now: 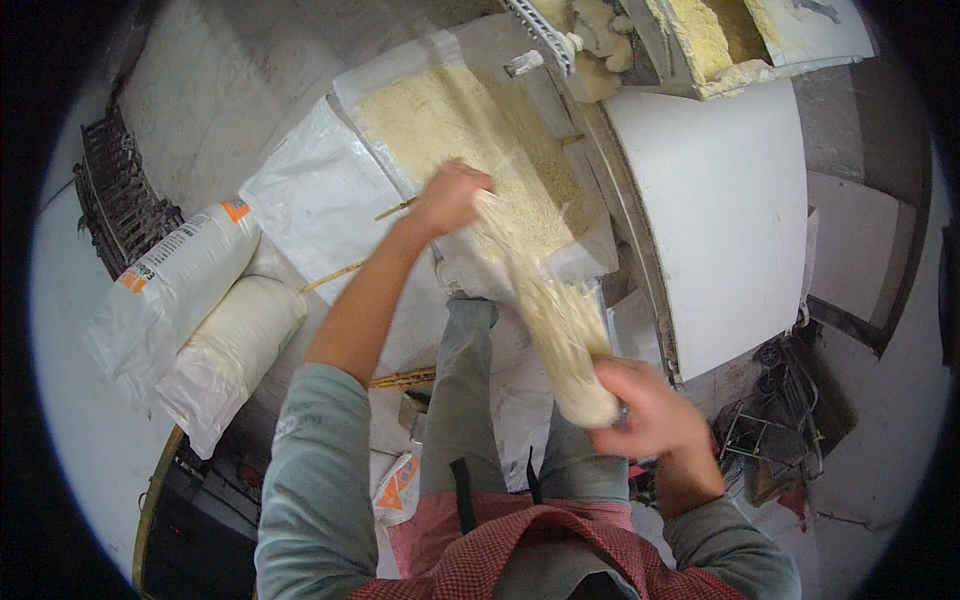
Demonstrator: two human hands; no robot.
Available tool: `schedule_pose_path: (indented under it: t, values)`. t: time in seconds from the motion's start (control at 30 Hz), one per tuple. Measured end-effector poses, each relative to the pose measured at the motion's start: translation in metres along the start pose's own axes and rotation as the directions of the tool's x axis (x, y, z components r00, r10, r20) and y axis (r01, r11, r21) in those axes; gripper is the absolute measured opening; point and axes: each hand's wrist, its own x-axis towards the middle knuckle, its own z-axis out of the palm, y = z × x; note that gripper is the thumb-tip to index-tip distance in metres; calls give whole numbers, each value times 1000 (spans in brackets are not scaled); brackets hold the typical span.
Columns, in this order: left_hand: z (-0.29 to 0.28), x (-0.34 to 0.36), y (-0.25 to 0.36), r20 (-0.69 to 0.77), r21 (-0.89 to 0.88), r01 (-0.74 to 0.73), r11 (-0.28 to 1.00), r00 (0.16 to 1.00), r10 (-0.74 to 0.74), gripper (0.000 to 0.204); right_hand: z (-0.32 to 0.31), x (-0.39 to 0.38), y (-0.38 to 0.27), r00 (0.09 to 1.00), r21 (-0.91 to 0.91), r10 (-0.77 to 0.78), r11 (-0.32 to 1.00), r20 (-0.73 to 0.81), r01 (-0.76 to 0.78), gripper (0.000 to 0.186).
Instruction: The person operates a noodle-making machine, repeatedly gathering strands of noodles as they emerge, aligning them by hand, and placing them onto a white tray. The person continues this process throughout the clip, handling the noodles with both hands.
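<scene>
A long, pale bundle of noodles (548, 310) stretches slantwise between my two hands, its strands blurred by motion. My left hand (455, 198) is closed around the thin upper end, above a shallow bed of pale yellow powder (440, 115). Nearer to me, my right hand (652, 408) grips the thick, rounded lower end at its right side. A small dark spot shows beside the right fingers; I cannot make out what it is. The powder lies on a whitish sheet (590, 255) that reaches close to my legs.
Two filled white bags (190, 265) lie at the left, near a white sheet (325, 190) and thin sticks (333, 277). A curved white panel (715, 230) stands right, below a machine trough (720, 45) crusted with yellow dough. Dark racks (125, 190) stand far left; a metal frame (780, 430) sits lower right.
</scene>
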Motion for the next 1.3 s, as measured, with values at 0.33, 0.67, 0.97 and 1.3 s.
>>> schedule_pose_path:
  t: [0.33, 0.67, 0.97, 1.3]
  values:
    - [-48, -46, -97, -370, 548, 540, 639, 842, -393, 45, 118, 13, 204, 837, -457, 494, 817, 237, -352, 57]
    - [30, 68, 52, -277, 39, 237, 971, 936, -218, 45, -54, -76, 229, 841, -379, 374, 768, -391, -517, 35]
    - [78, 181, 164, -488, -188, 307, 933, 795, -360, 71, -292, -69, 215, 678, -390, 149, 721, -720, -572, 25]
    - [72, 253, 159, -407, -134, 588, 797, 701, -586, 84, -493, 82, 202, 524, -602, -297, 437, -798, -669, 86]
